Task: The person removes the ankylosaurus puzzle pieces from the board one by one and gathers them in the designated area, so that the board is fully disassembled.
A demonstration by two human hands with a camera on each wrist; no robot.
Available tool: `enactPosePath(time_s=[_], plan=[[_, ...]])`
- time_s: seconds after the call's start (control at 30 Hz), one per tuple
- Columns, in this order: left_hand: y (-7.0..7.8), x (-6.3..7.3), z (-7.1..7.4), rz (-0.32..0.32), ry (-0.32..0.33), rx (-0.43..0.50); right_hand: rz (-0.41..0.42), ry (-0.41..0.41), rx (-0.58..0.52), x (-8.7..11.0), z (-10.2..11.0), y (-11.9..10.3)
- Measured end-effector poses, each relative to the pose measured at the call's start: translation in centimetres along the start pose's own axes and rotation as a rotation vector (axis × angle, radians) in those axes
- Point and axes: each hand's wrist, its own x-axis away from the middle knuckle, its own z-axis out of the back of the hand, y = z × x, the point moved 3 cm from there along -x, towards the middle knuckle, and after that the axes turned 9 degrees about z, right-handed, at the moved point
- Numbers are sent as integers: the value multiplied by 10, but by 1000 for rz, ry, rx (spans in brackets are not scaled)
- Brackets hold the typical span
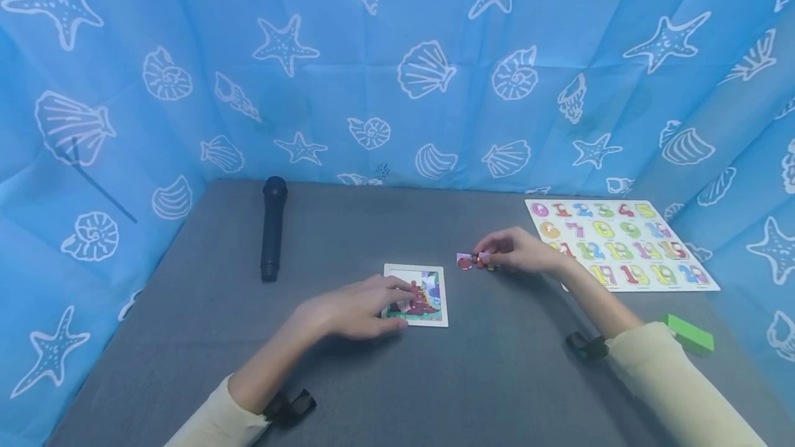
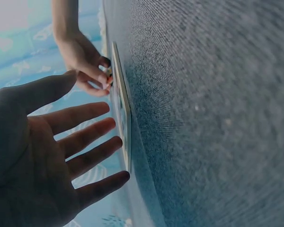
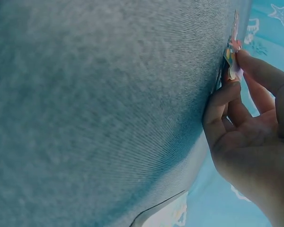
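Puzzle tray [image 1: 443,299]: 1, flat on the grey table [image 1: 484,378], taken as clock centre, 12 = away from the wearer. White rim; picture shows a red-brown figure, green along the near edge, pale patch toward 11.
Left hand [image 1: 357,307]: 1, at 9 o'clock, reaching over the tray's left side. Fingers straight and spread, gripping nothing; can't tell if the tips touch the tray.
Puzzle pieces [image 1: 464,263]: at 2 o'clock, just off the tray. At least 2, overlapping; exact count hidden by fingers.
Right hand [image 1: 518,252]: 1, at 2 o'clock, just past the pieces. Thumb and finger pinching them.
Microphone [image 1: 271,233]: 1, black, lying at 10 o'clock, head end toward 12.
Black straps [image 1: 290,407]: 2, one per wrist; left at 8 o'clock, right between 3 and 4.
Number board [image 1: 621,288]: 1, white, between 2 and 3 o'clock. 4 rows of coloured numerals, 6 in the far row; right arm covers part.
Green block [image 1: 689,334]: 1, at 3 o'clock, beside the right sleeve [image 1: 671,378].
Curtain [image 1: 373,26]: blue, white shells and starfish, behind everything at 12.
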Motion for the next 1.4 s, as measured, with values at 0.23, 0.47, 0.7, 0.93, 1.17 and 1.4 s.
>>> enactPosePath(time_s=[0.23,0.47,0.7,0.93,1.17,1.4], plan=[[3,-1,-2,-18,0,-25,8,14,48,0,-3,1],[4,0,-4,-11,-2,-31,26,15,77,-1,-5,-3],[3,0,-4,-6,-2,-39,2,24,81,2,-5,-4],[2,1,-4,1,-5,-45,-27,51,87,3,-4,-3],[2,0,-3,-1,-7,-55,-45,75,102,3,-4,-3],[3,1,-4,3,-6,-63,-27,92,108,3,-4,-5]])
